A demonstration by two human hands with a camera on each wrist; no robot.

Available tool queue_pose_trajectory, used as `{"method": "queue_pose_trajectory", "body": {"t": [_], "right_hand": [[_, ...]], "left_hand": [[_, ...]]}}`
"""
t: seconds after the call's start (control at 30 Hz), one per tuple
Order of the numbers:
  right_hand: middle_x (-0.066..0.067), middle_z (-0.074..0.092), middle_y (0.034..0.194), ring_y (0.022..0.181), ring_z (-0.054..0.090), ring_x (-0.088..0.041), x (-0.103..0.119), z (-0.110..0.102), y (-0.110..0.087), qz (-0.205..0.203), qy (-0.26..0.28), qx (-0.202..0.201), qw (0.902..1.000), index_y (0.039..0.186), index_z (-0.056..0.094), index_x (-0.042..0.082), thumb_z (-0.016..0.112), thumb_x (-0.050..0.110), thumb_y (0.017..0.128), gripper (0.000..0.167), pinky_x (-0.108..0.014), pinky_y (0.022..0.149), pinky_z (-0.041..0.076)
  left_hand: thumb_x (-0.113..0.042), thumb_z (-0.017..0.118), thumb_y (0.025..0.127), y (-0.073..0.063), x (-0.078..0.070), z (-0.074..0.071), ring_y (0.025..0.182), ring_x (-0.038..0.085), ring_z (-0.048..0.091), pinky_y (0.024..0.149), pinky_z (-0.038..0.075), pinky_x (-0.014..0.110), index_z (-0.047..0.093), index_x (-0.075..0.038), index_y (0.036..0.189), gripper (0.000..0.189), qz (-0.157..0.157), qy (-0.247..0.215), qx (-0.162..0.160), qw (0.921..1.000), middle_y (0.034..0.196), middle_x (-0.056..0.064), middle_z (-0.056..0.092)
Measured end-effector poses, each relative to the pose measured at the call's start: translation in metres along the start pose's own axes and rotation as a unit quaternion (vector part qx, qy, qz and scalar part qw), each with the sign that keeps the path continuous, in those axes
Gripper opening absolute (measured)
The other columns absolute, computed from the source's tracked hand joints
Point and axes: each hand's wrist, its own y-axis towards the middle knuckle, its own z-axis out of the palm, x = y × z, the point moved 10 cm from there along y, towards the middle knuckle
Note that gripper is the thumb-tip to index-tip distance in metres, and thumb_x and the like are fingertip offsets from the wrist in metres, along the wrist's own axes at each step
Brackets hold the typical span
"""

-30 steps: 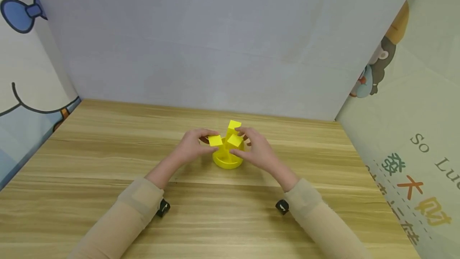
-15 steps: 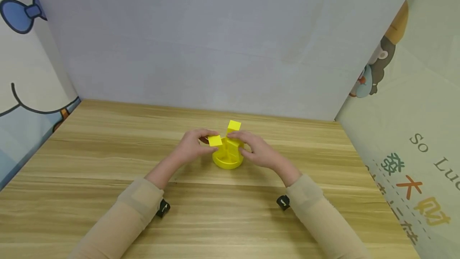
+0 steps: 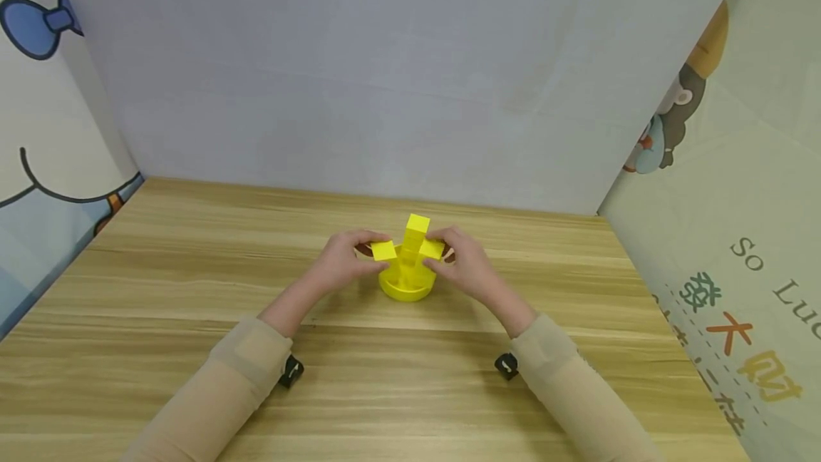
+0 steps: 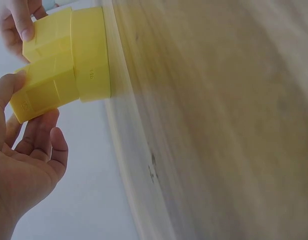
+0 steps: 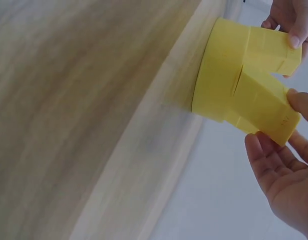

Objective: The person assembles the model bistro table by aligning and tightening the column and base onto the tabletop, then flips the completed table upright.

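Observation:
A round yellow dish (image 3: 406, 295) stands on the wooden table, with yellow square-ended blocks rising from it. My left hand (image 3: 340, 262) pinches the left block (image 3: 384, 251) between thumb and fingers near its top. On the other side, my right hand (image 3: 465, 266) grips the right block (image 3: 431, 248) the same way. Behind them a third block (image 3: 417, 225) stands tall, untouched. Seen from the left wrist, the left block (image 4: 46, 87) leans outward over the dish wall (image 4: 93, 60). The right wrist view shows the right block (image 5: 266, 107) tilted outward too; its lower end is hidden inside the dish.
The wood-grain table (image 3: 410, 391) spreads around the dish. A pale cloth wall (image 3: 385, 77) closes off the back, and printed panels (image 3: 737, 234) flank both sides. Each beige sleeve has a black wrist device (image 3: 507, 366) below it.
The right block has shifted to the right, away from the dish's middle, and the right hand has changed its hold on it. The left hand and left block stay put.

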Motion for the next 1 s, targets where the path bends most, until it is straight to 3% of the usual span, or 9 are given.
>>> {"method": "queue_pose_trajectory", "body": {"t": [0.27, 0.43, 0.57, 0.7, 0.83, 1.0], "right_hand": [[-0.007, 0.058, 0.091, 0.077, 0.055, -0.024, -0.008, -0.005, -0.002, 0.047, -0.004, -0.036, 0.9982, 0.106, 0.058, 0.002, 0.074, 0.022, 0.082, 0.035, -0.027, 0.065, 0.047], [-0.008, 0.057, 0.096, 0.081, 0.056, -0.027, -0.007, -0.004, -0.002, 0.041, -0.025, -0.024, 0.9986, 0.119, 0.054, 0.003, 0.073, 0.03, 0.083, 0.049, -0.029, 0.066, 0.047], [-0.01, 0.055, 0.12, 0.098, 0.057, -0.028, -0.003, -0.004, -0.004, 0.007, -0.025, 0.001, 0.9997, 0.135, 0.045, 0.01, 0.071, 0.032, 0.085, 0.06, -0.037, 0.076, 0.052], [-0.011, 0.047, 0.137, 0.121, 0.049, -0.03, 0.003, -0.005, -0.007, -0.054, -0.015, 0.029, 0.998, 0.138, 0.045, 0.01, 0.067, 0.015, 0.086, 0.056, -0.046, 0.095, 0.046], [-0.013, 0.046, 0.14, 0.129, 0.043, -0.03, 0.009, -0.005, -0.01, -0.106, -0.013, 0.052, 0.993, 0.137, 0.046, 0.006, 0.063, 0.004, 0.083, 0.056, -0.047, 0.105, 0.037], [-0.014, 0.047, 0.138, 0.127, 0.045, -0.03, 0.009, -0.001, -0.011, -0.113, -0.021, 0.07, 0.9909, 0.137, 0.047, 0.005, 0.06, 0.002, 0.086, 0.052, -0.045, 0.105, 0.037]], "left_hand": [[-0.021, 0.075, 0.081, 0.001, 0.001, 0.001, 0.097, 0.023, 0.058, 0.081, 0.051, 0.035, 0.064, -0.013, 0.123, 0.044, -0.004, 0.012, -0.004, 0.9999, 0.122, 0.007, 0.062], [-0.021, 0.075, 0.081, 0.001, 0.003, 0.001, 0.097, 0.023, 0.058, 0.081, 0.051, 0.035, 0.064, -0.013, 0.123, 0.044, -0.004, 0.012, -0.004, 0.9999, 0.122, 0.006, 0.062], [-0.021, 0.075, 0.081, 0.002, 0.002, 0.002, 0.097, 0.023, 0.058, 0.082, 0.051, 0.035, 0.064, -0.013, 0.123, 0.044, -0.003, 0.01, -0.003, 0.9999, 0.122, 0.006, 0.062], [-0.021, 0.075, 0.081, 0.002, 0.003, 0.003, 0.096, 0.023, 0.058, 0.081, 0.051, 0.035, 0.064, -0.013, 0.123, 0.044, -0.003, 0.01, -0.002, 0.9999, 0.122, 0.006, 0.062], [-0.022, 0.075, 0.081, 0.003, 0.003, 0.002, 0.096, 0.023, 0.058, 0.08, 0.051, 0.035, 0.063, -0.014, 0.123, 0.044, -0.005, 0.009, -0.002, 0.9999, 0.122, 0.006, 0.062], [-0.021, 0.075, 0.081, 0.003, 0.004, 0.002, 0.096, 0.023, 0.058, 0.08, 0.051, 0.034, 0.064, -0.013, 0.123, 0.044, -0.003, 0.007, -0.004, 1.0, 0.121, 0.006, 0.062]]}}
